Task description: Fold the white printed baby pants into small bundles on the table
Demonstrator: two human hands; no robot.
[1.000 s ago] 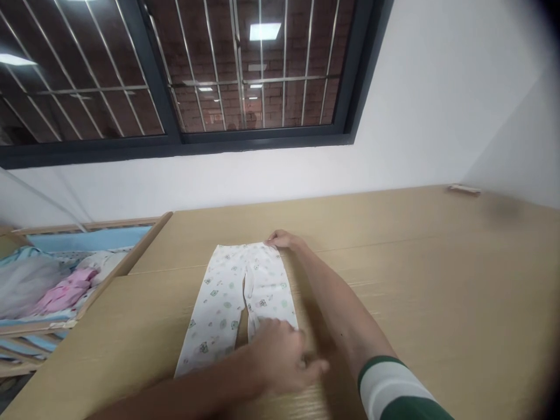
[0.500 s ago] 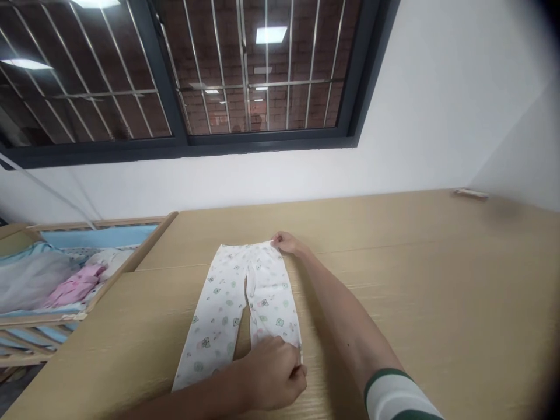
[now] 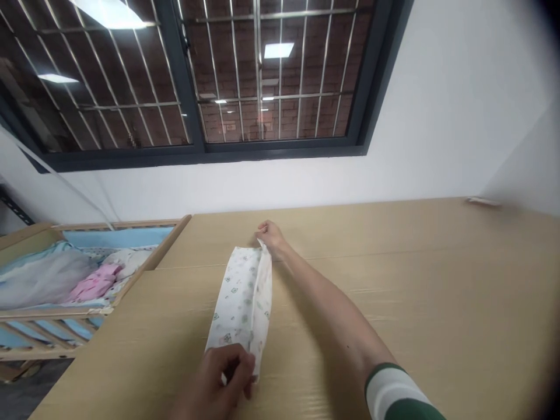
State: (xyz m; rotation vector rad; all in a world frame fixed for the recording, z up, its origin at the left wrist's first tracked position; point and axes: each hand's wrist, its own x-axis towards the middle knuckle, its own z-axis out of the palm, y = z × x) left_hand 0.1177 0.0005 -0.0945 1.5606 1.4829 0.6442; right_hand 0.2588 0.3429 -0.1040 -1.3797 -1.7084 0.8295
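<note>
A pair of white children's trousers (image 3: 238, 297) with a small green and grey print lies on the tan surface, one leg lifted and folded over towards the other. My right hand (image 3: 270, 238) pinches the waistband at its far right corner. Nearer to me, my left hand (image 3: 227, 373) is closed on the hem end of the folded leg. Part of the lower legs is hidden behind my left hand.
The broad tan tabletop (image 3: 394, 303) reaches to the white wall under a barred window (image 3: 280, 87). At left stands a wooden crib (image 3: 52, 318) holding a pink cloth (image 3: 96, 283) and pale bedding. A small flat white object (image 3: 483, 201) lies at the far right edge.
Both hands have moved left, bringing the right trouser leg over the left one. The trousers, spread flat before, now look about half as wide. The camera view has shifted slightly.
</note>
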